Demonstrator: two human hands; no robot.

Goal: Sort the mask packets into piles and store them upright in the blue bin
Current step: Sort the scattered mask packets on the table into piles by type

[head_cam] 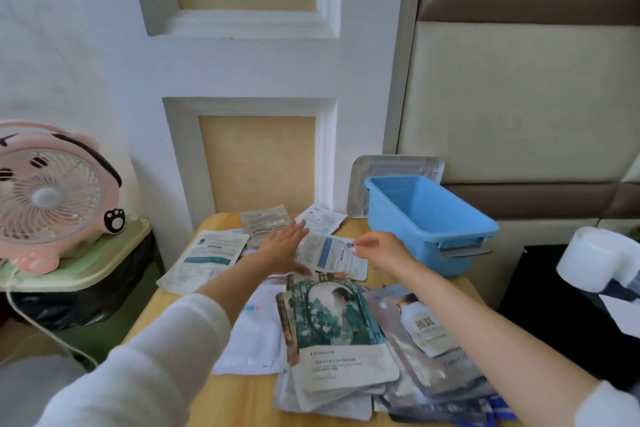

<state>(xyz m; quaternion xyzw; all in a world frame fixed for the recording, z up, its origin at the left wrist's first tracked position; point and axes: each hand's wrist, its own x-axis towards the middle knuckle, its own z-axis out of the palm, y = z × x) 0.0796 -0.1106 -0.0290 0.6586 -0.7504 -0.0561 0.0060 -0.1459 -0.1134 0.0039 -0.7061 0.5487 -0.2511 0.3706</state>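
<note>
Wooden table (242, 402) covered with mask packets, blue bin (429, 218) empty at far right corner. Left hand (282, 246) spread flat, fingers apart, over far packets. Right hand (379, 250) pinching the edge of a white-and-blue packet (329, 255) just beside the bin. Green illustrated packet (341, 326) on top of the near pile

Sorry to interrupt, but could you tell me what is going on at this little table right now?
A person is sorting face mask packets on a small wooden table. The left hand lies flat and open over the packets at the far side, while the right hand pinches the edge of a white-and-blue packet. A loose pile of illustrated packets sits nearer the camera. The blue bin at the right looks empty so far; its grey lid leans behind it.
</note>
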